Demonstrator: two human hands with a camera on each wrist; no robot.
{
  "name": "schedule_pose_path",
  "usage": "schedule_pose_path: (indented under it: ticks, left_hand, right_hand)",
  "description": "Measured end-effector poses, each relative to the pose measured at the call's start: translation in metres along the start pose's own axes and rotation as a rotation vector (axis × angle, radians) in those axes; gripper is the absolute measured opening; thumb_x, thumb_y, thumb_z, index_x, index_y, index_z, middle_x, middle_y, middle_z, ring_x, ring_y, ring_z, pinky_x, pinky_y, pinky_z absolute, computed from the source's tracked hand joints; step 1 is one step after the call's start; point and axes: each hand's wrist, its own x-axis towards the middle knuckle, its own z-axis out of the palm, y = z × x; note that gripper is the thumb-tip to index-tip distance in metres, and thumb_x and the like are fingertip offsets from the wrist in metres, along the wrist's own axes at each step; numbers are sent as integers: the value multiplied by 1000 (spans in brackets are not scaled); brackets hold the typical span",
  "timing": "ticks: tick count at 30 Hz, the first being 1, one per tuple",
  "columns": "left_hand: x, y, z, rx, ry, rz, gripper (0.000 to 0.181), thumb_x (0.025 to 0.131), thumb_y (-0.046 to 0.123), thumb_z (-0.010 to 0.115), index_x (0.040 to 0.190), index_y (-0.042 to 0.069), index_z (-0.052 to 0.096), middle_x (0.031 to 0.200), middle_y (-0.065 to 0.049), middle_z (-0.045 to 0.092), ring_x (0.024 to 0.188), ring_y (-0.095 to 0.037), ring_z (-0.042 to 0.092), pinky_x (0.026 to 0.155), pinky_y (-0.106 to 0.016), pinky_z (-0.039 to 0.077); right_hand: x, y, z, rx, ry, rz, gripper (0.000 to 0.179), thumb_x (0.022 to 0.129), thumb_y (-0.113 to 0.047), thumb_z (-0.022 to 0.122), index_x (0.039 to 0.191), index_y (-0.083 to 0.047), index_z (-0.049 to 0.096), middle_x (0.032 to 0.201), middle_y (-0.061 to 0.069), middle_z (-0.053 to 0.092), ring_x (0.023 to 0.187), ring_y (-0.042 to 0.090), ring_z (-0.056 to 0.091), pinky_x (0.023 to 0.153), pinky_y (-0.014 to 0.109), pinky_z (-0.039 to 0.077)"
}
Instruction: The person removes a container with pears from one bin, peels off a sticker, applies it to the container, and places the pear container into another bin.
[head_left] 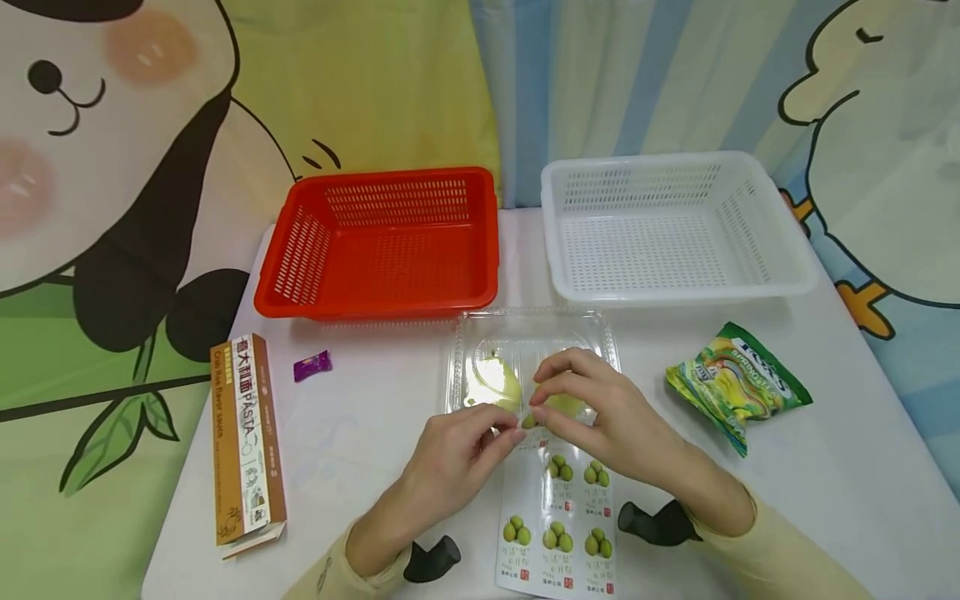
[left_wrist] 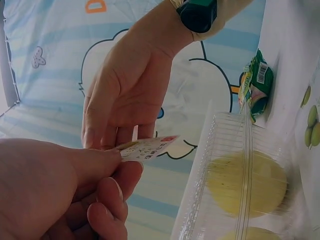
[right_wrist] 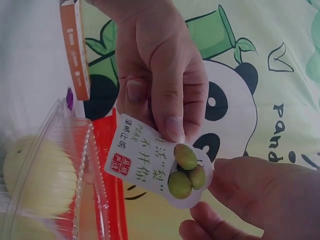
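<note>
A pear sticker point(right_wrist: 150, 160), white with green pears and writing, is stretched between my hands. My left hand point(head_left: 457, 450) pinches the lettered part with thumb and fingers. My right hand point(head_left: 615, 417) pinches the rounded edge beside the printed pears; part of that grip is hidden. Below my hands lies a sheet of pear stickers point(head_left: 536, 492). Just beyond it stands a clear plastic clamshell box point(head_left: 456, 358), its lid down over yellowish-green pears point(head_left: 493, 379). In the left wrist view, one pear point(left_wrist: 247, 182) shows through the plastic.
A red basket point(head_left: 412, 308) and a white basket point(head_left: 675, 292) stand at the back. On the left are a pasta box point(head_left: 247, 442) and a small purple-wrapped candy point(head_left: 312, 365). A green snack bag point(head_left: 738, 383) lies on the right.
</note>
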Motion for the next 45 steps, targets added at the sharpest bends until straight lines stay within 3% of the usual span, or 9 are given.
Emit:
schedule_pose_path:
  ticks: [6, 12, 17, 26, 32, 40, 45]
  left_hand:
    - [10, -5, -3, -13, 33, -22, 5, 92, 15, 71, 95, 12, 68, 72, 11, 54, 60, -2, 46, 51, -15, 39]
    - [23, -16, -8, -121, 87, -106, 6, 90, 13, 72, 94, 9, 68, 73, 8, 60, 60, -6, 52, 52, -21, 47]
    - [36, -27, -10, -201, 54, -178, 7, 92, 16, 70, 95, 9, 69, 71, 7, 58, 60, -10, 52, 52, -25, 46]
    - [58, -40, -9, -244, -45, -290, 8, 93, 18, 69, 94, 10, 70, 71, 5, 59, 61, -10, 50, 51, -25, 41]
    - [66, -43, -6, -155, -66, -347, 13, 94, 22, 68, 95, 9, 71, 74, 3, 63, 66, -11, 55, 56, -27, 46]
    - [70, -46, 1, 144, -59, -282, 9, 93, 22, 68, 89, 14, 72, 71, 12, 62, 64, -5, 56, 60, -26, 45]
    - [71, -48, 1, 221, -83, -270, 10, 93, 22, 69, 85, 15, 69, 69, 12, 60, 64, -6, 55, 61, -26, 44]
  right_hand:
    - [2, 8, 0, -41, 85, 78, 30, 85, -8, 75, 114, -12, 70, 113, -4, 59, 105, 15, 55, 82, 30, 48]
    - [0, 19, 1, -57, 137, 213, 11, 88, -12, 74, 97, -14, 69, 102, -9, 60, 95, 14, 58, 75, 36, 48]
    - [0, 27, 5, -19, 128, 259, 6, 89, -11, 72, 90, -16, 70, 98, -9, 60, 89, 11, 58, 72, 37, 50]
    - [2, 39, 9, 20, 142, 329, 1, 91, -11, 70, 90, -12, 70, 94, -8, 61, 87, 10, 58, 74, 38, 53]
    - [6, 42, 10, -25, 136, 415, 7, 90, -14, 70, 83, -12, 71, 91, -5, 59, 82, 14, 54, 65, 34, 45]
    - [11, 47, 14, -124, 116, 443, 9, 87, -12, 69, 80, -6, 72, 86, 3, 59, 80, 24, 54, 70, 36, 43]
    - [14, 49, 18, -170, 116, 424, 10, 85, -12, 70, 78, -6, 73, 83, 5, 58, 77, 25, 53, 69, 36, 42]
